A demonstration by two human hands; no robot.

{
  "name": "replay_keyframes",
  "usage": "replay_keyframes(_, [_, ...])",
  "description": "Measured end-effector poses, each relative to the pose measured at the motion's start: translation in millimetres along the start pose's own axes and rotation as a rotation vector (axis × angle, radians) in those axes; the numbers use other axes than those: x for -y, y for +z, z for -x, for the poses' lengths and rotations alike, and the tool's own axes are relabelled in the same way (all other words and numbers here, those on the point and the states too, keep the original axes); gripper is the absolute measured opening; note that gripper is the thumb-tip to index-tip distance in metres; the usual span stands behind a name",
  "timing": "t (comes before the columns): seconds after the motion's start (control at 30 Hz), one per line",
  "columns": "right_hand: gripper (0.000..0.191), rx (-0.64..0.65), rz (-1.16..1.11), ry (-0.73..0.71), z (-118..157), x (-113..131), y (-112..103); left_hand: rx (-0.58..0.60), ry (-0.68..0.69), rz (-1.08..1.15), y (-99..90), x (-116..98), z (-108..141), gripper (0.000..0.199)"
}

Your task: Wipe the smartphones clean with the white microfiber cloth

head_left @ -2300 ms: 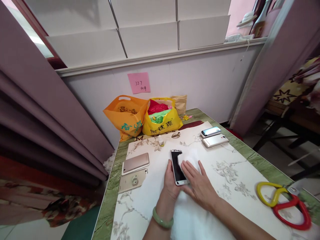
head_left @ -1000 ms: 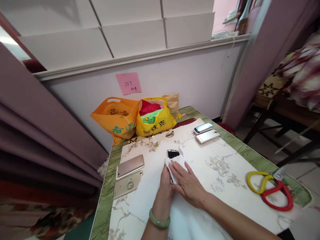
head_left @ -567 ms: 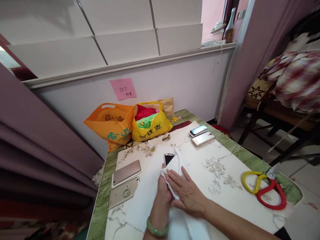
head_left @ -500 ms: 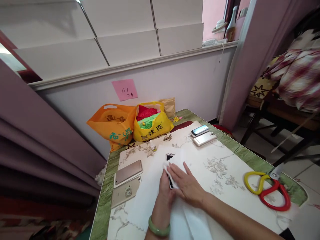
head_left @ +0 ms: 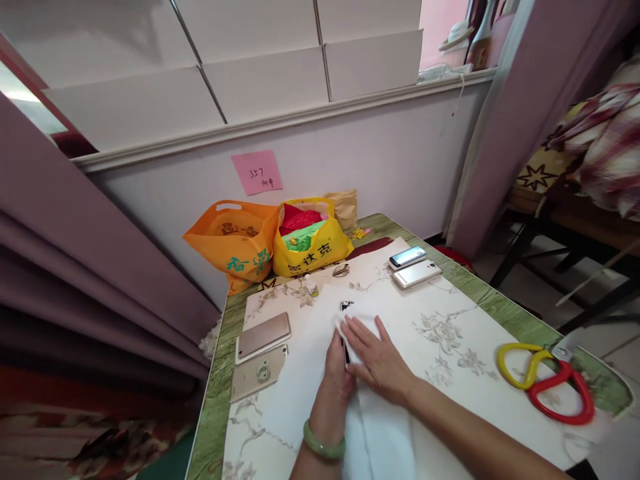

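Observation:
A black-screened phone (head_left: 345, 308) lies on the table in front of me, almost wholly covered by a white cloth (head_left: 310, 360). My left hand (head_left: 338, 377), with a green bangle on the wrist, grips the phone's left edge. My right hand (head_left: 379, 360) lies flat on the cloth and presses it onto the screen. Only the phone's top corner and a sliver of its side show.
Two gold phones (head_left: 263, 334) lie at the table's left edge, two more phones (head_left: 416, 273) at the far right. Orange (head_left: 235, 243) and yellow bags (head_left: 310, 247) stand at the back, near a small bottle (head_left: 312, 285). Yellow and red rings (head_left: 547, 381) rest at the right.
My right hand has slid the cloth up the phone, so the screen, mostly bare at first, is now nearly all covered. My left hand has kept its hold. The view swayed.

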State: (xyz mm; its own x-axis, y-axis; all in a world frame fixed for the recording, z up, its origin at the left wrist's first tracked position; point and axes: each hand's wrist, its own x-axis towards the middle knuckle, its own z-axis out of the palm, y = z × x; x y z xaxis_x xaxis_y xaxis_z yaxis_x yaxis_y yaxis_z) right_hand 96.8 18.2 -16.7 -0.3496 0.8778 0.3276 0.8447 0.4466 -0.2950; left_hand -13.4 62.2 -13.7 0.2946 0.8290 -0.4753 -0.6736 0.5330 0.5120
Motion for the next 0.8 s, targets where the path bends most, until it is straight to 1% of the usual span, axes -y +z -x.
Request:
replay_keyframes(0.07, [0.065, -0.017, 0.016, 0.158, -12, -8, 3, 0.059, -0.062, 0.005, 0.4, 0, 2, 0.041])
replay_keyframes(0.1, [0.064, -0.028, 0.023, 0.218, -13, -11, 6, 0.084, -0.08, 0.02, 0.6, 0, 3, 0.043])
replay_keyframes(0.13, [0.064, -0.037, 0.028, 0.247, -10, -11, 9, 0.1, -0.087, 0.045, 0.7, 0, 3, 0.044])
replay_keyframes(0.2, [0.059, -0.049, 0.029, 0.212, 7, -7, 12, 0.089, -0.077, 0.109, 0.6, 0, 2, 0.041])
replay_keyframes(0.27, [0.054, -0.049, 0.015, 0.109, 29, 3, 10, 0.063, -0.081, 0.142, 0.3, -1, 0, 0.039])
replay_keyframes(0.33, [0.051, -0.027, -0.016, 0.013, 46, 11, 4, 0.071, -0.126, 0.133, -0.5, -3, -1, 0.043])
replay_keyframes(0.4, [0.051, 0.022, -0.058, -0.064, 50, 15, -4, 0.087, -0.186, 0.1, -1.6, -3, 0, 0.048])
replay_keyframes(0.47, [0.051, 0.08, -0.095, -0.108, 38, 10, -10, 0.074, -0.206, 0.077, -2.7, -3, 1, 0.049])
replay_keyframes(0.53, [0.052, 0.116, -0.107, -0.088, 18, 1, -13, 0.051, -0.153, 0.077, -3.0, -1, 1, 0.044])
replay_keyframes(0.57, [0.052, 0.117, -0.097, -0.046, 8, -4, -12, 0.056, -0.12, 0.082, -2.9, 0, 1, 0.042])
replay_keyframes(0.63, [0.054, 0.082, -0.051, 0.087, -4, -10, -9, 0.103, -0.082, 0.098, -2.5, 1, 0, 0.04])
replay_keyframes(0.7, [0.055, 0.03, 0.01, 0.203, -3, -7, -3, 0.148, -0.079, 0.123, -2.6, 1, 0, 0.04])
replay_keyframes(0.73, [0.056, 0.006, 0.035, 0.226, 3, -3, 0, 0.148, -0.075, 0.14, -2.9, 1, 0, 0.04])
replay_keyframes(0.77, [0.056, -0.011, 0.052, 0.218, 11, 3, 2, 0.131, -0.075, 0.154, -3.4, 0, 0, 0.039])
replay_keyframes(0.8, [0.057, -0.018, 0.057, 0.171, 20, 9, 4, 0.106, -0.086, 0.155, -4.0, -1, 0, 0.04])
